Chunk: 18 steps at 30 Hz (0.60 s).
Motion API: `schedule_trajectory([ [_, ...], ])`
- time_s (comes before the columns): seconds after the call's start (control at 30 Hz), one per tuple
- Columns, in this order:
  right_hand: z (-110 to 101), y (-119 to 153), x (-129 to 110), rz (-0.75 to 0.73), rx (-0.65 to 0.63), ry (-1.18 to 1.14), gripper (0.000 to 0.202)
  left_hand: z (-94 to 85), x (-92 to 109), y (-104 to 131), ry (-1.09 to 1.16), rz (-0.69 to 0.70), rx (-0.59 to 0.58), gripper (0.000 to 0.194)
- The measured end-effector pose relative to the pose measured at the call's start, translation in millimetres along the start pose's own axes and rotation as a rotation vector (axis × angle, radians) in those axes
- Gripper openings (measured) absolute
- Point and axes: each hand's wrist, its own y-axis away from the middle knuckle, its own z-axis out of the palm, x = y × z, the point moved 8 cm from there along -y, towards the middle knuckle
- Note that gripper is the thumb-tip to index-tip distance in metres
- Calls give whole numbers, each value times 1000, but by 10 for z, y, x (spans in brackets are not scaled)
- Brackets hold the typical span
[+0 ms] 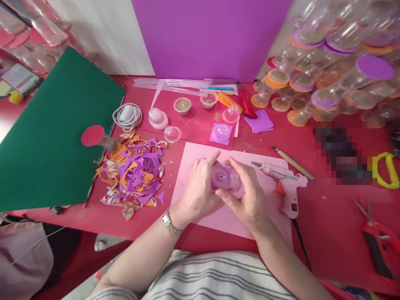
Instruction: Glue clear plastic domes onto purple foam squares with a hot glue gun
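Between both hands is a clear plastic dome lid (222, 176) with a small hole in its top and purple showing through it. My left hand (200, 185) grips its left side, and a watch circles that wrist. My right hand (250, 198) closes on the right side with thumb and fingers. Under the hands lies a pink sheet (192, 160). Just beyond, a similar dome lid (222, 132) rests on a purple paper square (215, 141). A pink glue gun (281, 175) lies right of my right hand.
Paper scraps (137, 171) are heaped on the left, beside a leaning green board (59, 133). Two cups of sandy material (182, 106) stand at the back. Clear bottle shapes (340, 83) are stacked at right, above red-handled pruners (378, 237) and a wooden-handled tool (293, 162).
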Motion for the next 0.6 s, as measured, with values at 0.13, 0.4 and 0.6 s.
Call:
schedule_trajectory([
  [0.13, -29, 12, 11, 5, 36, 9, 67, -12, 18, 0, 39, 25, -3, 83],
  [0.4, 5, -32, -36, -10, 26, -14, 58, -3, 29, -17, 38, 14, -28, 90],
  [0.6, 5, -54, -65, -9, 24, -36, 51, 1, 10, -13, -10, -5, -32, 91],
])
